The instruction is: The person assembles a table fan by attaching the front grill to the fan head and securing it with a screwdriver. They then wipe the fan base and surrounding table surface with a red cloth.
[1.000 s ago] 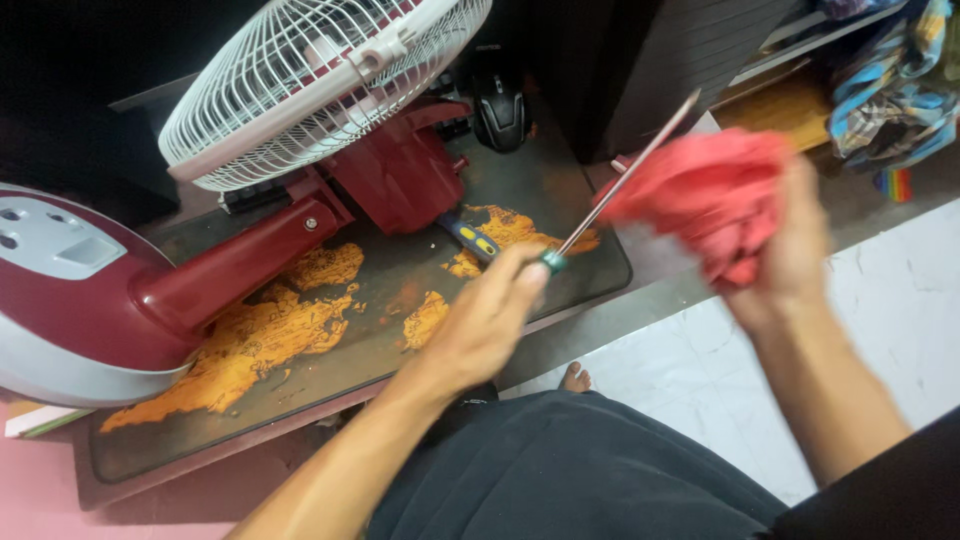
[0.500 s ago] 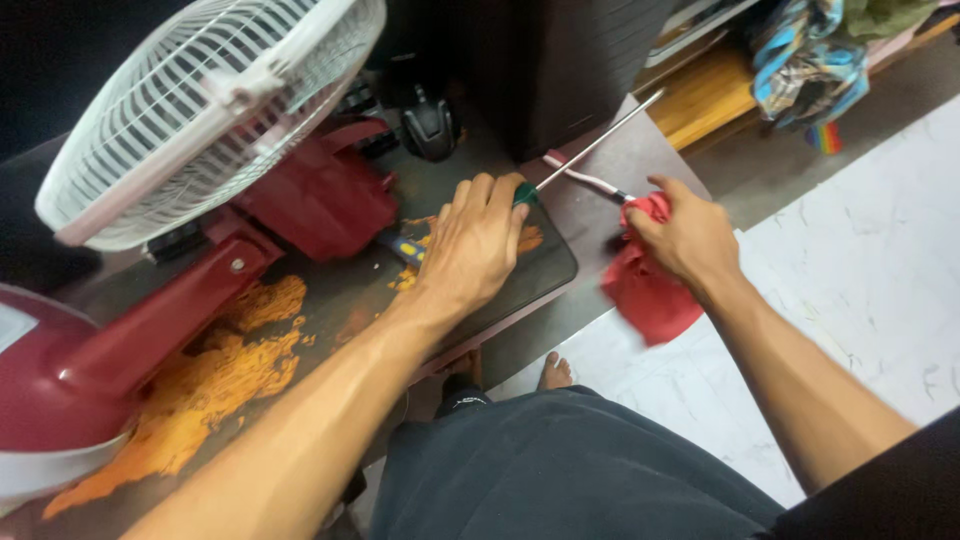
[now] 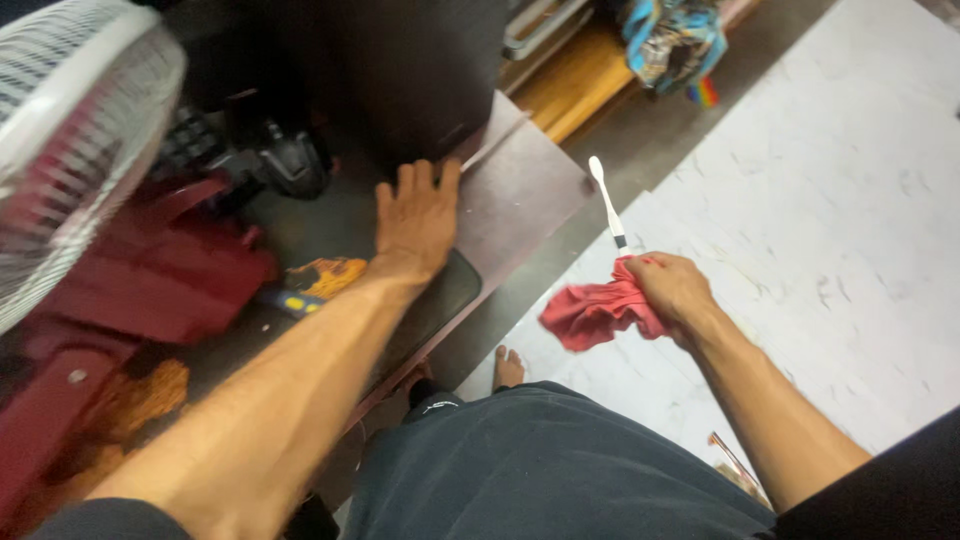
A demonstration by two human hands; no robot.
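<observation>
My left hand lies flat, fingers stretched, on the dark low table. A thin metal screwdriver shaft pokes out from under its fingertips towards the back; the handle is hidden beneath the hand. My right hand hovers over the floor to the right of the table, closed on a crumpled red cloth and on a white toothbrush that sticks up from the fist.
A white-grilled fan with a dark red body lies at the left. Near it are a black rounded object and a blue-and-yellow tool. A dark cabinet stands behind; white marble floor lies right.
My left hand has gone from gripping the screwdriver to lying flat over it on the table. My right hand, still holding the cloth, has picked up the white toothbrush. The view swung right.
</observation>
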